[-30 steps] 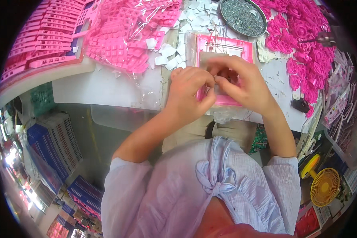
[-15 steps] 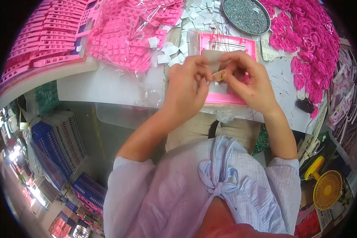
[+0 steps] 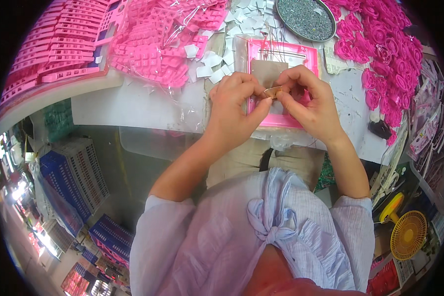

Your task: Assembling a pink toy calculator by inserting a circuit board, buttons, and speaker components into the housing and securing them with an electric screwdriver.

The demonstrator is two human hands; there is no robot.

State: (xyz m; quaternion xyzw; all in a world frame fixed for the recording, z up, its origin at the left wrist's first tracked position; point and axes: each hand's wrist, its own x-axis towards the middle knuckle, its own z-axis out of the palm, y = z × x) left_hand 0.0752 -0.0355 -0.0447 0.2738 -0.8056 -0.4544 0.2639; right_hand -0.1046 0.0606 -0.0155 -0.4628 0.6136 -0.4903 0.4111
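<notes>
Both my hands meet over a pink plastic frame (image 3: 281,121) on the white table. Between their fingertips is a small, flat, tan piece (image 3: 272,92); its exact kind is too small to make out. My left hand (image 3: 232,111) pinches its left end with thumb and forefinger. From the other side, my right hand (image 3: 312,106) grips the right end with thumb and fingers. Beneath the fingers, a flat grey-brown sheet (image 3: 270,70) lies within the frame, partly covered by the hands. Thin dark wires (image 3: 267,51) rise at the frame's far side.
A round dish of small metal screws (image 3: 306,19) stands beyond the frame. Scattered white paper squares (image 3: 212,60) and bagged pink keypad parts (image 3: 148,61) lie left of it. Dark pink ring-shaped parts (image 3: 380,54) heap at right. Long pink parts (image 3: 69,49) fill the far left.
My left fingers have closed in on the tan piece, which now lies more level between both hands. More of the grey-brown sheet shows. The right hand has barely shifted.
</notes>
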